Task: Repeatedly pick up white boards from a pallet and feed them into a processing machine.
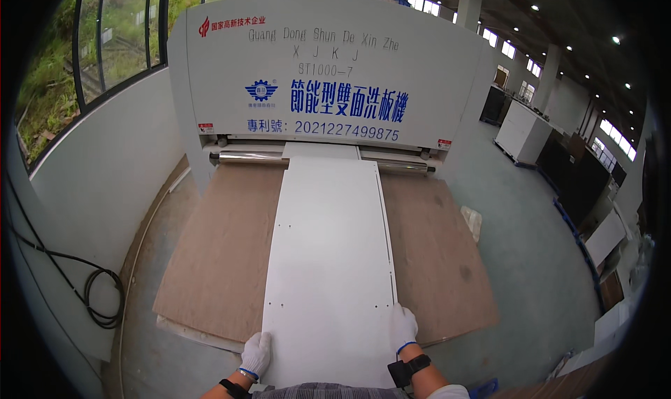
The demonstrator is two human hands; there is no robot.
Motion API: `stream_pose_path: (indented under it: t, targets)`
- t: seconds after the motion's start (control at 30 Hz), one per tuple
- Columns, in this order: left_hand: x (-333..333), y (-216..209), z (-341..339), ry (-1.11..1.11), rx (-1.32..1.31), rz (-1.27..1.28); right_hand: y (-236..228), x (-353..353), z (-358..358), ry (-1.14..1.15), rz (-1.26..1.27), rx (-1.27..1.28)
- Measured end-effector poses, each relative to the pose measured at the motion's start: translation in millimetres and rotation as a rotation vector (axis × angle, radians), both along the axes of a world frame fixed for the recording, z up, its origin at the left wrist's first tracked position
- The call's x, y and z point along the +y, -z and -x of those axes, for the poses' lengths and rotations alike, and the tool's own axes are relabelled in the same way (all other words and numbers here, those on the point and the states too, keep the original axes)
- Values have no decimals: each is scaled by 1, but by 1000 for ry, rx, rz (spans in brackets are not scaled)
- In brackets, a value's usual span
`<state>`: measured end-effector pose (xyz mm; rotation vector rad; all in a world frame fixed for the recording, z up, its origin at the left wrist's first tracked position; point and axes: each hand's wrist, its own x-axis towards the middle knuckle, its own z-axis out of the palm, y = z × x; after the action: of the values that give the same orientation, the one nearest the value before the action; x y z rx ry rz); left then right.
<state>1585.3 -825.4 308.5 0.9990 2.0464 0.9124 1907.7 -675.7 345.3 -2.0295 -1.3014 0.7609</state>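
A long white panel (pixel 328 252) with small drilled holes lies lengthwise in front of me, its far end close to the roller of a machine. My left hand (pixel 256 352), in a white glove, grips the panel's left edge near its near end. On the right edge, slightly farther forward, my right hand (pixel 404 327) holds the same panel, also gloved. The fingers of both hands are partly hidden at the panel's edges. Beyond it, a second white panel (pixel 321 150) passes under the machine's front cover.
The large white machine (pixel 335 70) with a shiny metal roller (pixel 251 158) stands ahead. A brown board (pixel 447 259) lies beneath the panel. Black cable (pixel 105 298) hangs coiled along the left wall, below windows. Stacked panels (pixel 580 168) stand across the floor at right.
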Motion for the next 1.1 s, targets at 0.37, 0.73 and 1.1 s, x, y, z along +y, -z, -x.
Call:
stream_pose_path:
  t: [0.37, 0.73, 1.1]
  targets:
    - [5, -13, -6, -8, 18, -1, -1, 8, 1, 28, 31, 178]
    - [9, -10, -8, -90, -64, 15, 21, 20, -10, 38, 51, 281]
    - [43, -25, 11, -99, -36, -4, -6, 56, 11, -38, 72, 185]
